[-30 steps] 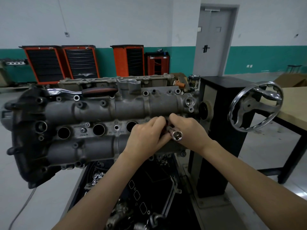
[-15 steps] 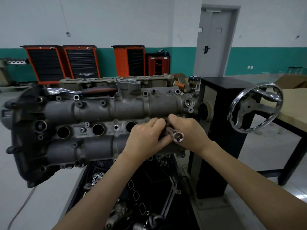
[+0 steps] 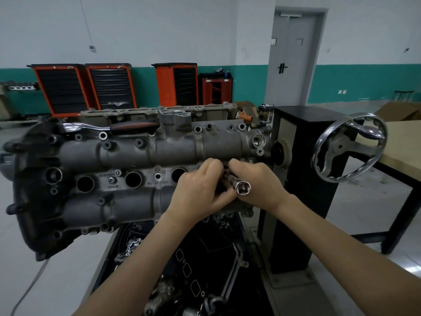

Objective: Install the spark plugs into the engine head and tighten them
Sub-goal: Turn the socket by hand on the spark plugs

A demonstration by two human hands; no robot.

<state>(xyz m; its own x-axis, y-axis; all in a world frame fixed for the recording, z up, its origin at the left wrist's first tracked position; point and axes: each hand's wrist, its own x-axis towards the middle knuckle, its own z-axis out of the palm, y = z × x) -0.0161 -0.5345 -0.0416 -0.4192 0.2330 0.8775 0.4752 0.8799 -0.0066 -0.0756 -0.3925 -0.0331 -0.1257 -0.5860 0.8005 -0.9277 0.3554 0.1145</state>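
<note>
On the left, the engine head (image 3: 136, 169) hangs tilted toward the viewer on its stand, which puts the row of plug wells within easy reach; three wells (image 3: 133, 179) gape dark, and whether plugs sit deep inside them cannot be told. A ratchet (image 3: 109, 128) lies along the upper edge of the head, probably parked there for the tightening step. Further right, the left hand (image 3: 200, 190) curls its fingers around the spark plug socket (image 3: 239, 184) at the fourth well, seemingly steadying it. The right hand (image 3: 259, 185) wraps the same socket from the other side, its open end facing the viewer. No spark plug itself is visible. At far right stands the stand's handwheel (image 3: 349, 147).
</note>
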